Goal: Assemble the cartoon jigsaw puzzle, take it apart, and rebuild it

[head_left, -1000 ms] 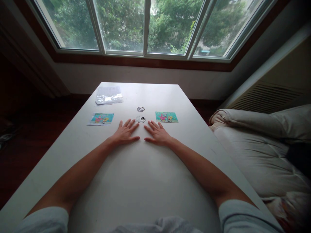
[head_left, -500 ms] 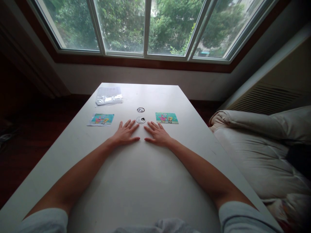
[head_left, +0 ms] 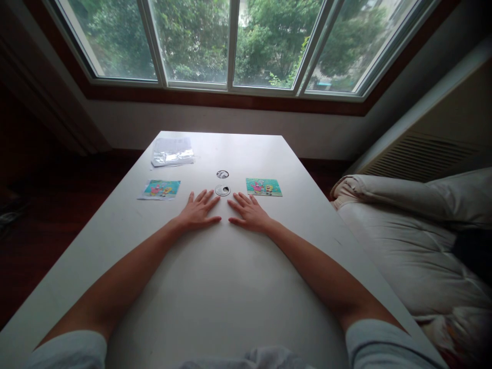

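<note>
Flat on the white table lies my left hand, fingers spread, holding nothing. My right hand mirrors it, palm down with its fingers apart. Just beyond the fingertips, between the hands, is a round black-and-white disc. A second round disc lies a little farther off. To the left of my left hand is a colourful cartoon picture on top of white paper. Past the right fingertips sits a similar cartoon picture.
A clear plastic sleeve with papers lies at the table's far left corner. Beyond the table are a wall and a wide window. A pale padded couch stands along the right side, below a vented panel.
</note>
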The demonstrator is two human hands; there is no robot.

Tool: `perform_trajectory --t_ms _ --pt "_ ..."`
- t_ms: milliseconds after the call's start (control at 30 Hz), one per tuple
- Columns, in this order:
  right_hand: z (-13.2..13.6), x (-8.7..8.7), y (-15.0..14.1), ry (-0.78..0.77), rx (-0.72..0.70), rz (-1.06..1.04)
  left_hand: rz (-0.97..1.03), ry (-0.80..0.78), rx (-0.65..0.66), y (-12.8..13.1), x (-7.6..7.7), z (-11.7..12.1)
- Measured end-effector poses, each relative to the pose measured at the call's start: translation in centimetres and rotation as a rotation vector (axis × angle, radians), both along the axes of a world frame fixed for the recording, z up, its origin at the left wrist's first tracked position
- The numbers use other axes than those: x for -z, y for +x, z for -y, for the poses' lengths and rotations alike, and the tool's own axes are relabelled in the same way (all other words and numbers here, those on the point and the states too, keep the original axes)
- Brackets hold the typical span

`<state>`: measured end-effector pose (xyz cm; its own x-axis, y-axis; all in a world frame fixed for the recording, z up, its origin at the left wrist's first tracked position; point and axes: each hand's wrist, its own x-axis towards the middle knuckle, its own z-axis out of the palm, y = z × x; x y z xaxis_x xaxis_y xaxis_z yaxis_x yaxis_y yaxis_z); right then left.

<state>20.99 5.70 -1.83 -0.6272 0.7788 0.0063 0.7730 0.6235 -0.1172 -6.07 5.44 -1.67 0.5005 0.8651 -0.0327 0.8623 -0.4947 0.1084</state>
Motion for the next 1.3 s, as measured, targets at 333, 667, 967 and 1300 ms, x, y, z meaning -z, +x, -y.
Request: perform_trajectory --t_ms 333,667,967,1300 --pt "0.0 0.05 0.05 0.002 0.005 0.001 0.003 -0.002 -0.008 0.1 0.02 -0.02" --pt "-0.06 0.03 0.01 0.004 0.005 0.009 0.005 0.023 -0.032 0.27 0.02 0.06" --pt "-0.09 0.2 0.03 0.012 0.003 -0.006 0.008 0.019 -0.033 0.21 0.18 -0.06" --pt "-0.12 0.15 0.04 -0.016 0.002 -0.004 0.002 0.023 -0.04 0.2 0.22 0.06"
